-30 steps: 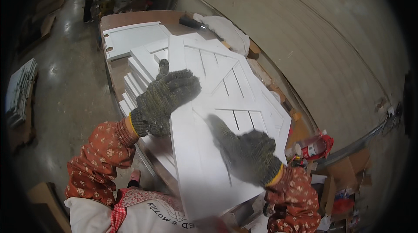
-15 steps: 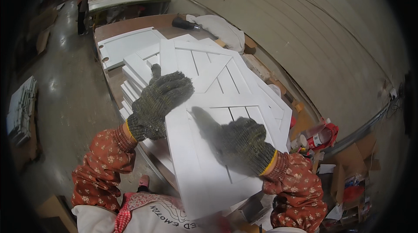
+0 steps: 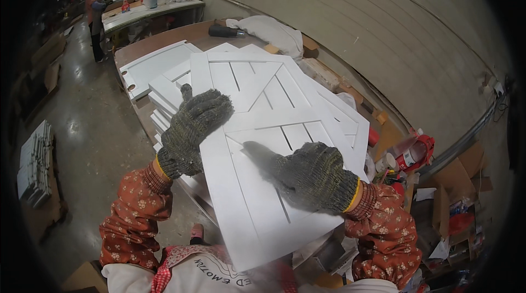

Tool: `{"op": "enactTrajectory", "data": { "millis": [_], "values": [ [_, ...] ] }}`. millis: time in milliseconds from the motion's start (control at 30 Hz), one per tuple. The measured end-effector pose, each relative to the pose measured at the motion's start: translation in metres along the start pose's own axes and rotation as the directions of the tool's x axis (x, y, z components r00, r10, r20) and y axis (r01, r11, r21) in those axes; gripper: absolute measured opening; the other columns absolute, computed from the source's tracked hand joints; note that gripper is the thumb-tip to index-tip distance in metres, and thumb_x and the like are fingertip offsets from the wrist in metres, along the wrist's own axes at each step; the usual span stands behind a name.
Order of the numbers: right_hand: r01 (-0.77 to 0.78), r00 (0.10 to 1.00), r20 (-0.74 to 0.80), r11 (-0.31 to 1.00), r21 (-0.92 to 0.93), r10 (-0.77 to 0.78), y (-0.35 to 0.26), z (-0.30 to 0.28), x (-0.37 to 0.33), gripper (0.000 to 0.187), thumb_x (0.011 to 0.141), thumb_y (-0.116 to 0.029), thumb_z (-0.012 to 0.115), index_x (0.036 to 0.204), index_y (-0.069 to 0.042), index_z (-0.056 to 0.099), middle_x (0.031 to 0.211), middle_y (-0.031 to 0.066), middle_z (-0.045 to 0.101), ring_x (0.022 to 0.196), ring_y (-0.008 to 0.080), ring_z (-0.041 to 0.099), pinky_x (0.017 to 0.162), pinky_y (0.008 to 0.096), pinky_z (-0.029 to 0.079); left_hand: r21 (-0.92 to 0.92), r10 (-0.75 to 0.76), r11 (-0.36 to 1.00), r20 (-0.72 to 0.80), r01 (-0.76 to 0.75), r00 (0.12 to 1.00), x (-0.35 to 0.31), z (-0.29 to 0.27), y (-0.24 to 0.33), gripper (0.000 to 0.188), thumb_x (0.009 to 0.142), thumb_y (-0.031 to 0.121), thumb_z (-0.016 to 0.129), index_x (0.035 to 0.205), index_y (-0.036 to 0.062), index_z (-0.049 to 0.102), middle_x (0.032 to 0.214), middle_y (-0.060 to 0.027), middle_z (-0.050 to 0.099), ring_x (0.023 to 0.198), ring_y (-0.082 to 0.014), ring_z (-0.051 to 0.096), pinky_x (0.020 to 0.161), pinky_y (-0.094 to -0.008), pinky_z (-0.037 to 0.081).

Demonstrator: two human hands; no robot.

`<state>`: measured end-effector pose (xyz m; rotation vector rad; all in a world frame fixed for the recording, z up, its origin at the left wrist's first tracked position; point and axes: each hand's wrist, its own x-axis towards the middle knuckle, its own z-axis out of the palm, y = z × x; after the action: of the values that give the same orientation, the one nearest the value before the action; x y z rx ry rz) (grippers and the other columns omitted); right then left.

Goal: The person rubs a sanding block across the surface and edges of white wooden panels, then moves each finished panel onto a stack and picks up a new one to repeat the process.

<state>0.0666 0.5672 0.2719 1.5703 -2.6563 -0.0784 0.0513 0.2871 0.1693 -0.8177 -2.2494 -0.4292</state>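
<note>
A white door-like panel (image 3: 241, 183) with a raised frame, a diagonal strip and dark grooves lies in front of me, its near end hanging over the table edge. My left hand (image 3: 194, 128), in a dark knitted glove with yellow cuff trim, rests across its left edge, fingers stretched out and one pointing apart. On the panel's near half lies my right hand (image 3: 312, 178), gloved alike. Its fingers curl under, and a blurred digit reaches to the upper left. Whatever they hold, if anything, is hidden beneath. More white panels (image 3: 159, 107) are stacked underneath at the left.
A flat white board (image 3: 150, 65) lies on the far part of the table. Behind are a black-handled tool (image 3: 224, 31) and white cloth (image 3: 271, 33). Red containers (image 3: 419, 150) and cardboard boxes (image 3: 441, 211) stand right. Panels (image 3: 35, 161) are stacked left. A person (image 3: 96, 16) stands far left.
The view has shifted slightly, moving the scene a little within it. Both gloved hands stay on the panel, the right one now a bit farther right in the picture.
</note>
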Motion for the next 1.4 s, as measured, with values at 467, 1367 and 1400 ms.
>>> {"op": "enactTrajectory", "data": {
  "millis": [467, 1367, 1400],
  "values": [
    [0.013, 0.995, -0.1, 1.0, 0.008, -0.012, -0.006, 0.008, 0.008, 0.064, 0.086, -0.018, 0.059, 0.146, -0.003, 0.041, 0.054, 0.0039, 0.058, 0.043, 0.0203, 0.054, 0.037, 0.0393, 0.041, -0.087, -0.009, 0.996, -0.006, 0.008, 1.0, 0.002, -0.007, 0.005, 0.084, 0.075, 0.065, 0.06, 0.136, 0.0067, 0.056, 0.142, -0.0132, 0.051, 0.138, -0.0343, 0.04, 0.119, -0.0547, 0.017],
    [0.067, 0.968, -0.232, 0.989, -0.135, -0.097, 0.006, 0.025, -0.031, 0.071, 0.086, -0.016, 0.06, 0.151, -0.005, 0.034, 0.047, 0.0054, 0.043, 0.037, 0.0206, 0.04, 0.035, 0.04, 0.034, -0.061, -0.04, 0.997, 0.015, 0.041, 0.999, -0.006, -0.009, -0.001, 0.08, 0.075, 0.063, 0.061, 0.133, 0.0069, 0.059, 0.138, -0.0135, 0.055, 0.134, -0.0364, 0.045, 0.118, -0.0564, 0.013],
    [0.036, 0.99, -0.133, 0.994, -0.106, -0.05, 0.004, 0.018, -0.037, 0.072, 0.086, -0.017, 0.061, 0.152, -0.006, 0.033, 0.046, 0.0052, 0.045, 0.036, 0.021, 0.042, 0.033, 0.0402, 0.033, -0.063, -0.028, 0.998, 0.009, 0.029, 1.0, -0.003, -0.006, 0.0, 0.08, 0.075, 0.063, 0.061, 0.133, 0.0068, 0.059, 0.138, -0.0135, 0.055, 0.134, -0.0366, 0.045, 0.118, -0.0563, 0.013]
  ]
}}
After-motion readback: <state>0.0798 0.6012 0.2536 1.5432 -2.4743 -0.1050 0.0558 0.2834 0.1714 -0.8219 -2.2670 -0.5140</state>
